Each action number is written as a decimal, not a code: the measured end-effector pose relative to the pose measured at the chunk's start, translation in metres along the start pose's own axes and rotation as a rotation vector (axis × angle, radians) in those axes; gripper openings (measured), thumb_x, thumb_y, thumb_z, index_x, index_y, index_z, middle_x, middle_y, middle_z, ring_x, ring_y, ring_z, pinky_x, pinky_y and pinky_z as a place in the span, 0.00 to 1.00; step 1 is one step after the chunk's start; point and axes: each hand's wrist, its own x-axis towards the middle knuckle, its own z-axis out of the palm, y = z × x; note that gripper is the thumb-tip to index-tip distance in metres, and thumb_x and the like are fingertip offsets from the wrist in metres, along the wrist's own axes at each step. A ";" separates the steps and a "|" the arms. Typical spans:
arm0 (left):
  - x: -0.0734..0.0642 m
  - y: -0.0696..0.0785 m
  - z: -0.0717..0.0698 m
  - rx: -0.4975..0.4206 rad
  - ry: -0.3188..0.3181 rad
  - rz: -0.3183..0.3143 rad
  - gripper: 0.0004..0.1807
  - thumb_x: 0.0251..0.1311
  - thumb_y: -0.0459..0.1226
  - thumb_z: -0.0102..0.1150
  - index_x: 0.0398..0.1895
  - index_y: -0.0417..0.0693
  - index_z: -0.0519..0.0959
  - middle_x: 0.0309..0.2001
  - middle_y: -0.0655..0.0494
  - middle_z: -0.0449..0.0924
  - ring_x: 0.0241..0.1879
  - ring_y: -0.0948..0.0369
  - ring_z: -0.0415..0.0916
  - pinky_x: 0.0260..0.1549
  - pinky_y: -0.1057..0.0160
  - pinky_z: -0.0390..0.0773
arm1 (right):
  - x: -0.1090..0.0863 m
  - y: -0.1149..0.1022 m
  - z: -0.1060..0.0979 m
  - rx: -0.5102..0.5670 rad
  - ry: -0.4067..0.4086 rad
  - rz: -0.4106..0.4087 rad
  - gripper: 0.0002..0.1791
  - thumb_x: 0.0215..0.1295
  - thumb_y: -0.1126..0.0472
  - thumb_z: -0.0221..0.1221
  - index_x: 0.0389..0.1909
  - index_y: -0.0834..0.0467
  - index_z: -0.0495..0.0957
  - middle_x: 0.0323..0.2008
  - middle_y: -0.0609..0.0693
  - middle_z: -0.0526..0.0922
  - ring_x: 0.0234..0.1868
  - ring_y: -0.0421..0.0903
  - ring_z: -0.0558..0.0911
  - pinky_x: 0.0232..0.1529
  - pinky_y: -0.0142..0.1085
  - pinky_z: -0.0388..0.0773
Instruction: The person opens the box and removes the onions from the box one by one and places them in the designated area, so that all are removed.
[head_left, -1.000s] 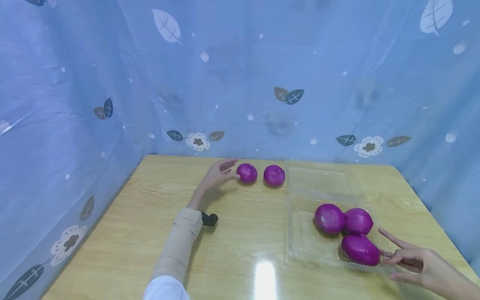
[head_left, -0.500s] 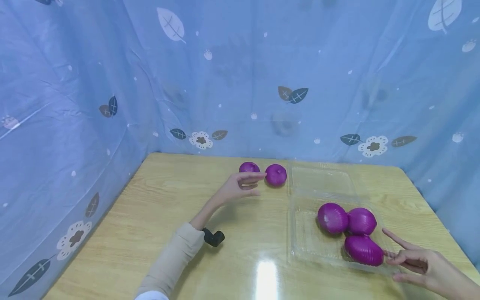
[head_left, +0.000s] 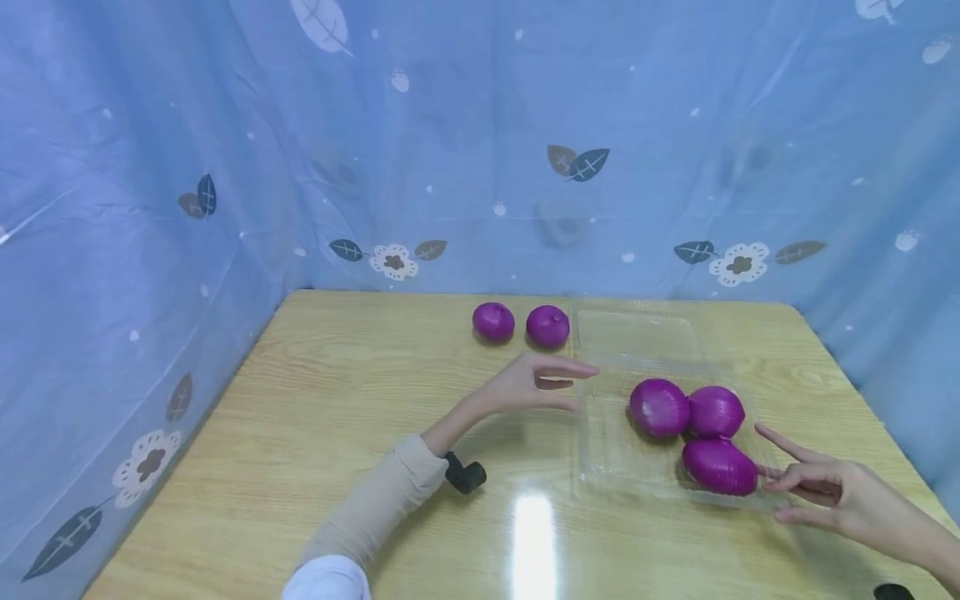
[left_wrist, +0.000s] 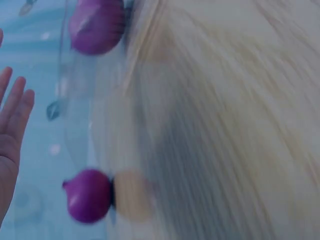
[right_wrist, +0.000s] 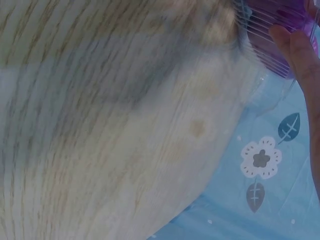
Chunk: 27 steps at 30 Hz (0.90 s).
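Evidently the work centres on five purple onions, three of them inside a clear container at the right of the frame and two outside it. The left onion in the container and the right onion in the container sit side by side, touching, while the lower onion in the container lies on its side below them; their round shapes probably keep one another from rolling far. The back-left onion and the back-right onion rest near the far edge of the wooden tabletop, a narrow gap between them, within easy reach of an arm coming from below. The container's lid lies folded back towards the upper right, presumably so that the tray half can be reached from above.

The left hand, at the centre of the frame, has its thumb well apart from its fingers, with nothing between them; this rounded spread would suit something about as bulky as an onion. At the lower right, the right hand is loosely spread beside the container wall, forefinger stretched out, next to the lower onion. It seems placed there to steady the light plastic, though how firmly its fingertips bear on the wall I cannot tell.
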 end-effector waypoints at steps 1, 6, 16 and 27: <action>0.005 0.000 0.003 -0.013 0.002 -0.008 0.27 0.52 0.25 0.67 0.58 0.35 0.75 0.60 0.48 0.75 0.58 0.64 0.73 0.60 0.56 0.71 | 0.002 0.000 -0.001 0.012 -0.006 0.004 0.18 0.45 0.81 0.66 0.37 0.61 0.82 0.72 0.33 0.54 0.53 0.30 0.77 0.44 0.23 0.79; 0.025 -0.003 0.022 0.003 -0.009 -0.057 0.29 0.50 0.25 0.68 0.58 0.35 0.74 0.60 0.49 0.75 0.58 0.67 0.72 0.58 0.61 0.73 | 0.005 0.003 -0.003 0.088 -0.023 0.003 0.17 0.46 0.82 0.64 0.38 0.64 0.81 0.72 0.32 0.55 0.53 0.32 0.77 0.43 0.27 0.80; 0.050 -0.014 0.044 -0.030 -0.091 -0.075 0.33 0.49 0.25 0.69 0.62 0.38 0.72 0.62 0.52 0.73 0.60 0.70 0.69 0.60 0.69 0.68 | -0.003 0.013 -0.002 0.285 -0.053 -0.056 0.20 0.47 0.87 0.60 0.42 0.71 0.79 0.73 0.37 0.54 0.57 0.37 0.76 0.50 0.27 0.76; 0.073 -0.015 0.053 0.139 -0.196 -0.127 0.38 0.48 0.28 0.72 0.65 0.43 0.70 0.67 0.58 0.66 0.65 0.72 0.60 0.63 0.75 0.60 | -0.004 0.016 -0.001 0.266 -0.056 -0.027 0.20 0.48 0.86 0.60 0.43 0.68 0.80 0.72 0.33 0.56 0.58 0.32 0.73 0.46 0.29 0.79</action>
